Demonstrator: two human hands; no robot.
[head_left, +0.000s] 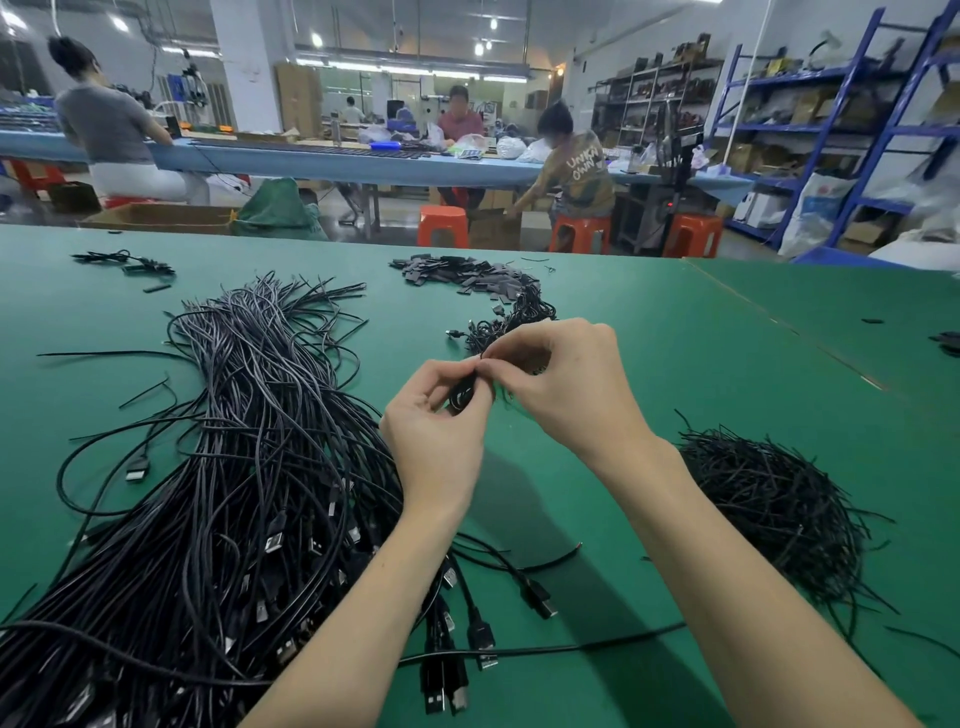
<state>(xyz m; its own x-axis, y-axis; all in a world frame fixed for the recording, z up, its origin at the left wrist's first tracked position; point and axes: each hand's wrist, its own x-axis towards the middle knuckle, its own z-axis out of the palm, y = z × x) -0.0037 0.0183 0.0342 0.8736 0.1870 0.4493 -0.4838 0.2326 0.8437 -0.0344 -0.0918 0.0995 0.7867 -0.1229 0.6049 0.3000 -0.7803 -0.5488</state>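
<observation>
Both hands meet above the green table: left hand grips a small coiled black cable, fingers curled round it; right hand pinches the coil's top between thumb and fingertips. Large heap of USB cables lies left; pile of short black ties lies right.

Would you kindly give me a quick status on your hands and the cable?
Left hand grips coiled cable. Right hand pinches its top. Cable heap lies by left forearm, clear of the hands.
</observation>
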